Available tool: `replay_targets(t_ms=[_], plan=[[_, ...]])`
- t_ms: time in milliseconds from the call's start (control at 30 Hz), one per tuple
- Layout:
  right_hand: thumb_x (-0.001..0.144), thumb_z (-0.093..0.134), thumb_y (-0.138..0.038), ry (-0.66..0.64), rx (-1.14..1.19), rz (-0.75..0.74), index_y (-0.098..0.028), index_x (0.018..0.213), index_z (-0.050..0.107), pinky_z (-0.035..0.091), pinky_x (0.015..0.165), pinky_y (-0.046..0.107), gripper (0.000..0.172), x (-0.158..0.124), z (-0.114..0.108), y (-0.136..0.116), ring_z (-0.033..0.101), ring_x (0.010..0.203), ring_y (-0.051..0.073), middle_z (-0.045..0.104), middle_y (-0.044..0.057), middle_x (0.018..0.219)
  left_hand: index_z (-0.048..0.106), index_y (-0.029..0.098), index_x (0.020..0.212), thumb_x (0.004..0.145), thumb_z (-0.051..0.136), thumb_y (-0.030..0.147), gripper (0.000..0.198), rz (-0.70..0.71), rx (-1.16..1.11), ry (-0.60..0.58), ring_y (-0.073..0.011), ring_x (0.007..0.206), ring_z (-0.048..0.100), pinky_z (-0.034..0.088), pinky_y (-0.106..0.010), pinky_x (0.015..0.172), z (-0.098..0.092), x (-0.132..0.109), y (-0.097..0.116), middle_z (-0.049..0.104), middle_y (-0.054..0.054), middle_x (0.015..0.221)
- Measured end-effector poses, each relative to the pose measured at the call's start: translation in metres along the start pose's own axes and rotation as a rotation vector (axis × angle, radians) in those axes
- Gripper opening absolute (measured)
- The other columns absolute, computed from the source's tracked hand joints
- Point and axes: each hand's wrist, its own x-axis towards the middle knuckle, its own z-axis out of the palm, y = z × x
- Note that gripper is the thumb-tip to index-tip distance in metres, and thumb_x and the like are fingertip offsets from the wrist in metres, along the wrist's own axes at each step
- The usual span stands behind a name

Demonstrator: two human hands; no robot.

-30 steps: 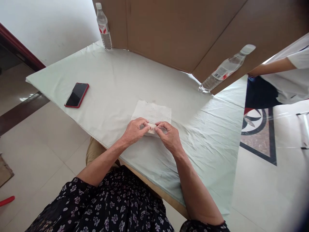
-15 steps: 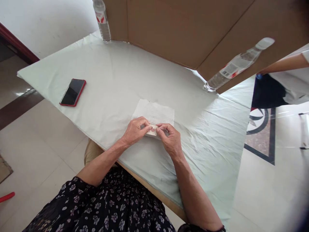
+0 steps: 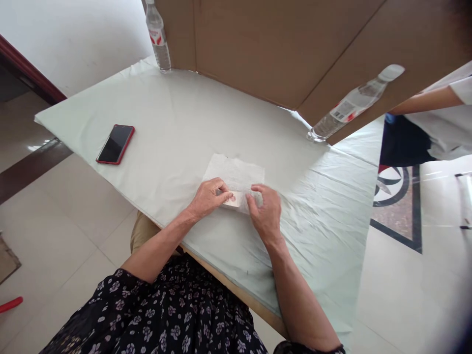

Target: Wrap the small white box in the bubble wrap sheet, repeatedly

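A small cream-white block (image 3: 233,199) with a reddish mark on its face lies at the near side of a thin, white, tissue-like sheet (image 3: 236,169). My left hand (image 3: 209,197) is closed at the block's left end, thumb on its face and the other fingers curled behind. Just right of the block is my right hand (image 3: 266,209), its thumb and index finger apart with nothing between them. Part of the sheet shows behind that gap. My left fingers hide the block's left end.
A red-edged phone (image 3: 115,144) lies at the left of the cloth-covered table (image 3: 177,113). Water bottles stand by a large cardboard panel (image 3: 250,49): a left bottle (image 3: 158,42) and a right bottle (image 3: 350,110). Another person's arm (image 3: 424,102) shows at the far right.
My right hand has let go of the block's right end and moved slightly right, its fingers spreading. My left hand stays on the block. The view has shifted a little.
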Motion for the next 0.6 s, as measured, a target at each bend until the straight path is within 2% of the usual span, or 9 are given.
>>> replay_targets(t_ms=[67, 100, 233, 367, 433, 533, 600], plan=[[0.091, 0.057, -0.026, 0.116, -0.19, -0.159, -0.02, 0.099, 0.068, 0.042, 0.093, 0.042, 0.014, -0.004, -0.007, -0.007, 0.063, 0.105, 0.027, 0.074, 0.01, 0.11, 0.068, 0.018, 0.066, 0.079, 0.067, 0.018, 0.013, -0.047, 0.003, -0.028, -0.0129, 0.075, 0.06, 0.044, -0.024, 0.071, -0.001, 0.002, 0.001, 0.069, 0.001, 0.076], [0.093, 0.056, -0.024, 0.118, -0.242, -0.238, -0.02, 0.1, 0.068, 0.041, 0.092, 0.041, 0.014, -0.007, -0.009, -0.012, 0.063, 0.105, 0.026, 0.074, 0.01, 0.109, 0.067, 0.018, 0.066, 0.079, 0.067, 0.019, 0.013, -0.061, 0.003, -0.038, -0.0128, 0.074, 0.06, 0.044, -0.024, 0.071, -0.001, 0.004, 0.001, 0.069, 0.001, 0.075], [0.096, 0.053, -0.018, -0.089, -0.313, -0.49, -0.019, 0.107, 0.067, 0.04, 0.089, 0.036, 0.018, -0.019, -0.008, -0.033, 0.063, 0.102, 0.023, 0.074, 0.008, 0.108, 0.063, 0.018, 0.067, 0.079, 0.065, 0.025, 0.014, -0.084, 0.014, -0.059, -0.0136, 0.075, 0.06, 0.045, -0.025, 0.072, -0.004, 0.006, -0.001, 0.067, 0.001, 0.075], [0.096, 0.052, -0.017, -0.188, -0.402, -0.503, -0.018, 0.111, 0.065, 0.037, 0.089, 0.036, 0.02, -0.022, -0.001, -0.038, 0.06, 0.101, 0.023, 0.073, 0.008, 0.113, 0.066, 0.018, 0.085, 0.08, 0.064, 0.033, 0.016, -0.067, 0.034, -0.132, -0.0171, 0.088, 0.063, 0.048, -0.027, 0.077, -0.018, 0.0, -0.007, 0.071, -0.002, 0.09], [0.096, 0.053, -0.018, -0.219, -0.448, -0.494, -0.019, 0.116, 0.064, 0.034, 0.089, 0.037, 0.023, -0.02, -0.001, -0.038, 0.059, 0.099, 0.023, 0.072, 0.007, 0.113, 0.066, 0.019, 0.097, 0.08, 0.063, 0.034, 0.023, -0.059, 0.06, -0.116, -0.0185, 0.095, 0.063, 0.049, -0.028, 0.08, -0.026, -0.005, -0.012, 0.071, -0.003, 0.099], [0.095, 0.055, -0.022, -0.269, -0.526, -0.496, -0.021, 0.123, 0.061, 0.031, 0.087, 0.037, 0.028, -0.017, -0.001, -0.042, 0.055, 0.098, 0.024, 0.07, 0.008, 0.111, 0.066, 0.018, 0.098, 0.082, 0.058, 0.029, 0.021, -0.103, 0.111, -0.049, -0.0173, 0.087, 0.063, 0.05, -0.028, 0.079, -0.031, -0.008, -0.017, 0.07, -0.003, 0.092], [0.095, 0.057, -0.025, -0.295, -0.577, -0.494, -0.021, 0.121, 0.062, 0.03, 0.085, 0.038, 0.026, -0.015, 0.0, -0.047, 0.053, 0.095, 0.024, 0.068, 0.008, 0.107, 0.066, 0.018, 0.096, 0.083, 0.057, 0.028, 0.018, -0.158, 0.171, -0.004, -0.0166, 0.079, 0.062, 0.05, -0.029, 0.078, -0.03, -0.007, -0.019, 0.068, -0.002, 0.083]])
